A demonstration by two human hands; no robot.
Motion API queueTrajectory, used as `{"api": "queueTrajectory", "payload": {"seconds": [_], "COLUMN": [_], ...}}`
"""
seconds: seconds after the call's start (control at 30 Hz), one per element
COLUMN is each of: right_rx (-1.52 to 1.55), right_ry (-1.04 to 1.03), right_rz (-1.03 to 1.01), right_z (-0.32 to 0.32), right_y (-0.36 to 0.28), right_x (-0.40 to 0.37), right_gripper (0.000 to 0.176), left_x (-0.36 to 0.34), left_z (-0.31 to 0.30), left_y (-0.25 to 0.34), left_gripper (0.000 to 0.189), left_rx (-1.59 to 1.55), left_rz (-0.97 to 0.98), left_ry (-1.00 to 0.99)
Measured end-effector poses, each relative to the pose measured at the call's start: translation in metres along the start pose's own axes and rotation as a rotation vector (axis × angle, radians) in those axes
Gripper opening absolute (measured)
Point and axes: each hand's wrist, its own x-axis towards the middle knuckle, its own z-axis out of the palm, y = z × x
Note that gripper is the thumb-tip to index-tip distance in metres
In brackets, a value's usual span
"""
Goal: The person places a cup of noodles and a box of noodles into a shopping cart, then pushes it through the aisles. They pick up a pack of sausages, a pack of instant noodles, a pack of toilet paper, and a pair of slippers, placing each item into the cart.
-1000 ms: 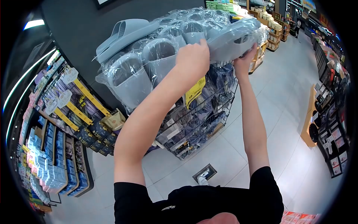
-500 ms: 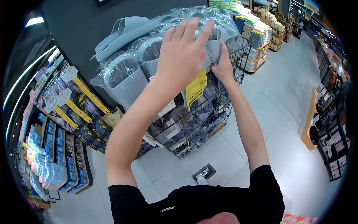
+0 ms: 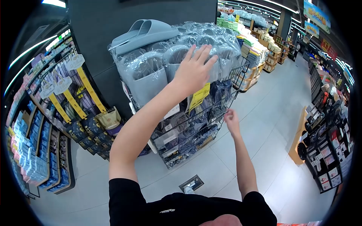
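Grey slippers (image 3: 149, 81) in clear plastic wrap stand packed in a row along the top of a black wire rack (image 3: 211, 112). My left hand (image 3: 193, 71) lies over the front of the row, fingers spread and nothing gripped. One unwrapped grey slipper (image 3: 158, 31) rests on top of the wrapped ones at the back left. Beside the rack's right side hangs my right hand (image 3: 231, 119), empty, with its fingers loosely bent and apart. A yellow price tag (image 3: 200, 97) is fixed to the rack's front, just below my left hand. Dark wrapped slippers (image 3: 200, 120) fill the lower tiers.
At left are a curved shelf of blue packs (image 3: 41, 150) and hanging goods with yellow strips (image 3: 88, 90). Folded towels (image 3: 250, 47) are stacked behind the rack on the right. A wooden-edged display (image 3: 299, 135) stands at far right, across the tiled floor (image 3: 264, 109).
My right hand has let go of the slippers at the right end and dropped beside the rack. My left hand has lowered onto the row. The view has shifted.
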Motion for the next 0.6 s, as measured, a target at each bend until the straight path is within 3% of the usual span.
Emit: {"api": "queueTrajectory", "payload": {"seconds": [0.13,0.2,0.27,0.33,0.43,0.5,0.53,0.6], "right_rx": [-0.185,-0.199,-0.179,-0.244,-0.553,-0.834,-0.760,-0.814], "right_ry": [-0.530,-0.687,-0.594,-0.302,0.181,0.192,0.093,-0.055], "right_rz": [0.347,0.502,0.674,0.725,0.732,0.699,0.950,1.182], "right_z": [-0.014,-0.029,-0.050,-0.073,-0.107,-0.111,-0.111,-0.097], "right_y": [0.052,0.050,0.070,0.103,0.200,0.205,0.194,0.218], "right_x": [-0.094,-0.151,-0.212,-0.286,-0.431,-0.539,-0.585,-0.704], "right_gripper": [0.041,0.046,0.048,0.044,0.030,0.027,0.029,0.032], "left_x": [-0.010,-0.028,-0.061,-0.105,-0.200,-0.277,-0.317,-0.386], "left_z": [-0.025,-0.042,-0.057,-0.064,-0.058,-0.043,-0.034,-0.034], "left_y": [0.029,0.056,0.088,0.117,0.163,0.190,0.204,0.226], "left_gripper": [0.055,0.049,0.046,0.048,0.065,0.066,0.065,0.067], "left_rx": [-0.138,-0.463,-0.668,-0.909,-1.394,-1.548,-1.592,-1.620], "left_rz": [0.061,0.093,0.104,0.069,-0.288,-0.496,-0.588,-0.720], "left_ry": [0.096,0.104,0.070,-0.024,-0.409,-0.554,-0.642,-0.801]}}
